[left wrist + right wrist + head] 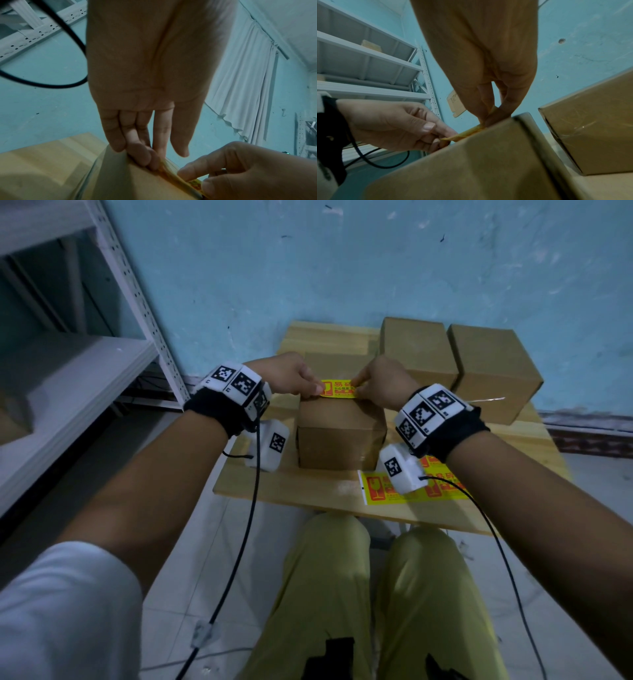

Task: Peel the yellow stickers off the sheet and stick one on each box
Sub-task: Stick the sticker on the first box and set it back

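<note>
A yellow sticker [339, 389] with red print is stretched between my two hands, low over the top of the nearest brown cardboard box [339, 436]. My left hand [310, 387] pinches its left end and my right hand [358, 387] pinches its right end. The wrist views show the sticker [467, 133] edge-on, right at the box [471, 169] top; whether it touches is unclear. My left fingers [147, 157] rest on the box's top edge. The sticker sheet [376, 489] lies on the table's front right, partly hidden by my right wrist.
Two more brown boxes [418, 354] [493, 371] stand at the back right of the small wooden table [301, 491]. White metal shelving [68, 371] stands to the left against a blue wall. Black cables hang from both wrists, and my knees sit under the table's front edge.
</note>
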